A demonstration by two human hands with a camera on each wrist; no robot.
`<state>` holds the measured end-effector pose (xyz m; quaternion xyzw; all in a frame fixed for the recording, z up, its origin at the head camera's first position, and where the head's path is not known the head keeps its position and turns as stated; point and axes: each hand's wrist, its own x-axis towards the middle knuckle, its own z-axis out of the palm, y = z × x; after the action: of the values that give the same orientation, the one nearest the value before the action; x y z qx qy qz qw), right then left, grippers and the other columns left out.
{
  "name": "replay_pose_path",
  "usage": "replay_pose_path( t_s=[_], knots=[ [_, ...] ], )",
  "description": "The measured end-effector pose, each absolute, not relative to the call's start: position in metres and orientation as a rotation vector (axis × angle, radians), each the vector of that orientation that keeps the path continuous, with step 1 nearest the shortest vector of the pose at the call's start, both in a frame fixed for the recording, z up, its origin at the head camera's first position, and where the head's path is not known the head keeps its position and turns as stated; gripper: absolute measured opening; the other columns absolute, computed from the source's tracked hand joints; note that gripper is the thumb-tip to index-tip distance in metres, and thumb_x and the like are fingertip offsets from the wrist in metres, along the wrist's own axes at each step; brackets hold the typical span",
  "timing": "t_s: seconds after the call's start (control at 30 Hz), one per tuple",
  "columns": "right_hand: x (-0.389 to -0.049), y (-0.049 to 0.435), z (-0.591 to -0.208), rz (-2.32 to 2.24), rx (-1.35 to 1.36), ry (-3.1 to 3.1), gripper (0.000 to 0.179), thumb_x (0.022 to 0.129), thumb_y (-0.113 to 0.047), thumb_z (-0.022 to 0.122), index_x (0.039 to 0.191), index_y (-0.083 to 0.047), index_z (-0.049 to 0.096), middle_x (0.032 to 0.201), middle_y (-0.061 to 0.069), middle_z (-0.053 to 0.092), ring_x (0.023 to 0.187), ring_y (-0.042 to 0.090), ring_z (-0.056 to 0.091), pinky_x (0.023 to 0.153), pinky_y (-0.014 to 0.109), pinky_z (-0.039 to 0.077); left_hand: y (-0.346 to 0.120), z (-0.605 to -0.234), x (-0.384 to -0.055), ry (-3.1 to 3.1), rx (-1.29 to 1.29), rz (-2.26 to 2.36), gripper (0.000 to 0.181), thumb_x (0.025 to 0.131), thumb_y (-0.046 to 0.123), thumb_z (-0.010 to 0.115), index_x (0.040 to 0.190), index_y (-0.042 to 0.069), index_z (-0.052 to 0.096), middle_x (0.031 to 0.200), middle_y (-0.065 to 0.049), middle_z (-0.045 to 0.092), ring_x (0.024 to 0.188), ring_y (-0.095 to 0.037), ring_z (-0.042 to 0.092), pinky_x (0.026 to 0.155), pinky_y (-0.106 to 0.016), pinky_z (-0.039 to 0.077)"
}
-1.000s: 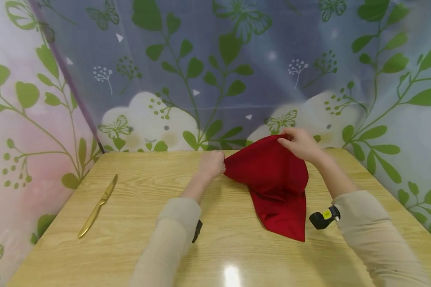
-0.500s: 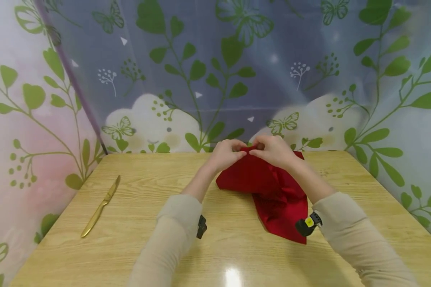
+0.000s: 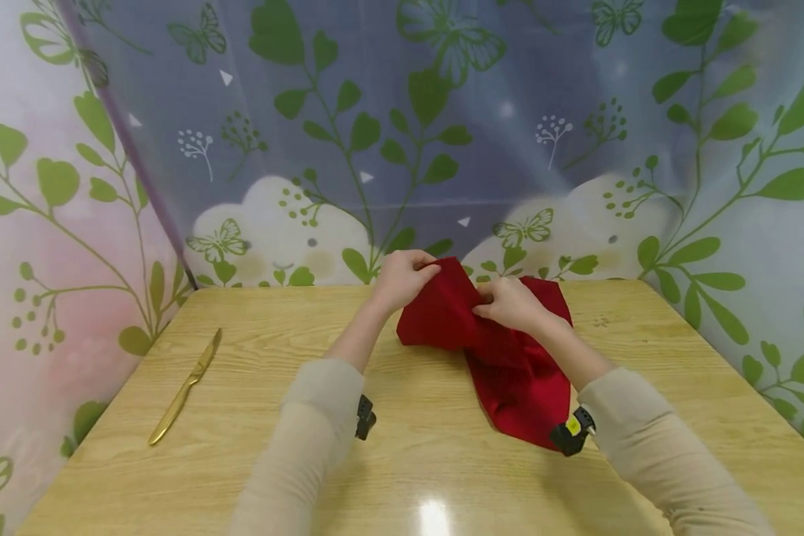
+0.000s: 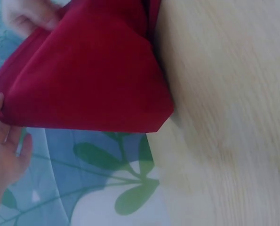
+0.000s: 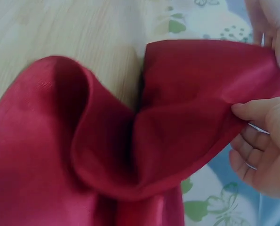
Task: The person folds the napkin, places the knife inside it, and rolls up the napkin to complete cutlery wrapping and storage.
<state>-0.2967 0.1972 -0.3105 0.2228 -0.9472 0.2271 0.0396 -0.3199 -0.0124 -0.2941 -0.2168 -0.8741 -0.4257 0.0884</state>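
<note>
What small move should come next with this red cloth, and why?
I'd have the left hand and right hand draw gently apart, which would likely straighten the red cloth: both pinch its raised part, while its nearer part lies rumpled on the table.

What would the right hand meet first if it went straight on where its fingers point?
Most likely the raised part of the red cloth, whose edge the right hand pinches. Beyond it, the left hand may be next, though depth is unclear.
</note>
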Motion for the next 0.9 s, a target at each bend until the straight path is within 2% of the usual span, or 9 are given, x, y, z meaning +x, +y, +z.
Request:
replay_pose_path(
  t_s=[0.1,0.17,0.23,0.33,0.5,0.7,0.9],
  knots=[
    [-0.297,0.205,-0.317,0.668,0.650,-2.938,0.020,0.081,-0.008,0.066,0.069,-0.007,0.051,0.064,-0.001,0.048,0.060,0.014,0.040,0.058,0.030,0.034,-0.021,-0.290,-0.323,-2.565,-0.567,-1.282,0.023,0.091,0.018,0.060,0.106,0.004,0.068,0.103,-0.007,0.068,0.095,-0.020,0.061,0.081,-0.033,0.047],
    [-0.296,0.210,-0.321,0.654,0.608,-2.981,0.009,0.082,-0.008,0.066,0.079,-0.002,0.059,0.073,0.005,0.058,0.066,0.018,0.051,0.063,0.032,0.041,-0.026,-0.286,-0.324,-2.541,-0.520,-1.306,0.022,0.090,0.017,0.060,0.105,0.003,0.068,0.103,-0.008,0.068,0.095,-0.021,0.061,0.081,-0.033,0.047],
    [-0.295,0.213,-0.325,0.638,0.565,-3.028,0.016,0.082,-0.008,0.064,0.094,0.002,0.064,0.091,0.013,0.065,0.081,0.025,0.060,0.072,0.038,0.047,-0.031,-0.283,-0.324,-2.521,-0.473,-1.312,0.022,0.090,0.017,0.060,0.104,0.003,0.069,0.102,-0.008,0.068,0.095,-0.021,0.061,0.081,-0.033,0.047],
    [-0.294,0.217,-0.329,0.625,0.517,-3.085,0.030,0.083,-0.007,0.062,0.109,0.007,0.061,0.107,0.023,0.063,0.099,0.035,0.059,0.081,0.045,0.047,-0.036,-0.278,-0.325,-2.496,-0.398,-1.319,0.022,0.089,0.017,0.060,0.103,0.003,0.069,0.101,-0.008,0.068,0.094,-0.022,0.061,0.080,-0.034,0.047],
    [-0.296,0.225,-0.336,0.609,0.425,-3.097,0.033,0.081,-0.004,0.060,0.111,0.011,0.060,0.111,0.027,0.060,0.104,0.040,0.055,0.083,0.047,0.046,-0.046,-0.274,-0.327,-2.482,-0.292,-1.278,0.024,0.090,0.020,0.059,0.104,0.004,0.069,0.102,-0.008,0.068,0.095,-0.022,0.061,0.082,-0.034,0.046],
    [-0.298,0.240,-0.342,0.603,0.377,-3.002,0.027,0.079,-0.003,0.060,0.103,0.010,0.064,0.104,0.026,0.063,0.099,0.041,0.057,0.081,0.049,0.046,-0.060,-0.270,-0.329,-2.429,-0.168,-1.272,0.022,0.089,0.020,0.060,0.102,0.005,0.070,0.100,-0.008,0.069,0.092,-0.023,0.061,0.079,-0.034,0.047],
    [-0.296,0.249,-0.339,0.577,0.247,-3.026,0.026,0.081,-0.007,0.059,0.104,0.005,0.064,0.105,0.022,0.063,0.094,0.038,0.059,0.075,0.048,0.048,-0.076,-0.266,-0.328,-2.368,-0.076,-1.293,0.022,0.089,0.018,0.059,0.102,0.004,0.071,0.100,-0.009,0.069,0.092,-0.024,0.061,0.079,-0.036,0.047]
  ],
)
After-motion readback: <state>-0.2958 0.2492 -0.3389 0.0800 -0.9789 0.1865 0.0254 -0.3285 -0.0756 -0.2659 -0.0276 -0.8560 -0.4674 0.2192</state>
